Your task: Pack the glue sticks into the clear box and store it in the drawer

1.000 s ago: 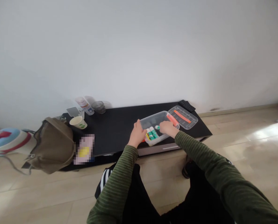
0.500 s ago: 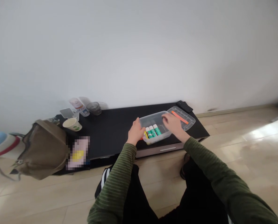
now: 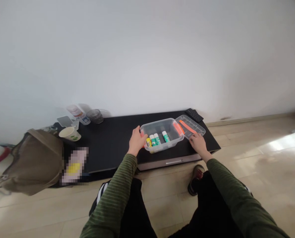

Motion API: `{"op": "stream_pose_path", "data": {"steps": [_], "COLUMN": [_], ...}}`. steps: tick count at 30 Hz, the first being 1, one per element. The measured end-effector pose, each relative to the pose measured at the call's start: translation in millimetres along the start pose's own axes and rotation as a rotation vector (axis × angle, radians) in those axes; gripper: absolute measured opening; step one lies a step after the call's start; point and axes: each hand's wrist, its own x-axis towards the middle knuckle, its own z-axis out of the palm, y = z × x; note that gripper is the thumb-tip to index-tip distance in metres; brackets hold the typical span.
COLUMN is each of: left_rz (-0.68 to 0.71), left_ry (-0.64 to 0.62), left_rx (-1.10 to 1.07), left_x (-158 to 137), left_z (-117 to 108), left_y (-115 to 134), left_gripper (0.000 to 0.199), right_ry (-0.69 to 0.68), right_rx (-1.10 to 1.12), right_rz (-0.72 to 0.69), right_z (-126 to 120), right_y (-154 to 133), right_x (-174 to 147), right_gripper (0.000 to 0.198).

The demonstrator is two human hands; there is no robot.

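A clear plastic box (image 3: 172, 145) with orange handles stands open on the black table. In it lie glue sticks: a yellow one (image 3: 148, 142) at the left, two green ones with white caps (image 3: 157, 138) beside it, and another green glue stick (image 3: 166, 136) a little apart to the right. My left hand (image 3: 136, 141) is closed around the box's left end, thumb at the rim. My right hand (image 3: 198, 142) has its fingers bent at the near edge of the clear lid (image 3: 199, 129), which carries an orange strip and lies right of the box.
Dark remote controls (image 3: 194, 114) lie behind the lid by the wall. At the left are a paper cup (image 3: 70, 134), a drinking glass (image 3: 95, 116), a spray can (image 3: 78, 114) and a brown bag (image 3: 38, 158). A drawer handle (image 3: 174, 162) shows on the table front.
My right hand has left the box interior and moved right and nearer to me, to the lid. One green glue stick now lies apart from the others. My left hand stays at the box.
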Motion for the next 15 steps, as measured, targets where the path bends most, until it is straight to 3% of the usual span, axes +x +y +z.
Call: {"op": "stream_pose_path", "data": {"steps": [3,9,15], "left_rz": [0.007,0.022,0.027], "left_ry": [0.024,-0.008,-0.037], "left_rx": [-0.045,-0.155,-0.246], "left_x": [7.4,11.0,11.3], "left_z": [3.8,10.6,12.7], "left_y": [-5.8,-13.9,-18.2], "left_gripper": [0.067,0.046,0.042], "right_ry": [0.159,0.611,0.891], "right_rx": [0.102,0.545,1.202], "right_rz": [0.018,0.167,0.475], "right_z": [-13.8,-59.2,-91.3], "right_y": [-3.5,-3.3,1.2], "right_x": [6.8,26.5,49.9], "right_gripper": [0.022,0.024,0.041]}}
